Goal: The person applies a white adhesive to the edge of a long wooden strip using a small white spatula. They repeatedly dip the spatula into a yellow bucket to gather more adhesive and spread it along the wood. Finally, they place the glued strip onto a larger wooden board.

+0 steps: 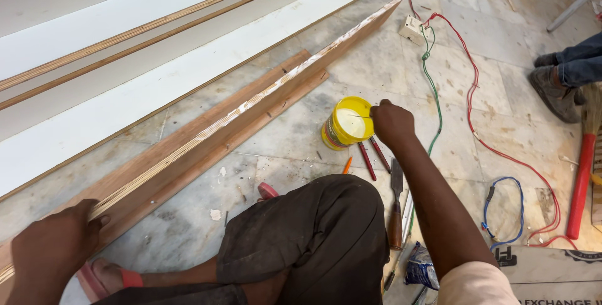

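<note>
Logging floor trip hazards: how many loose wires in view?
3: red wire runs from the white socket box rightward, green wire beside it, blue wire coiled lower right. Ends partly hidden.
</note>
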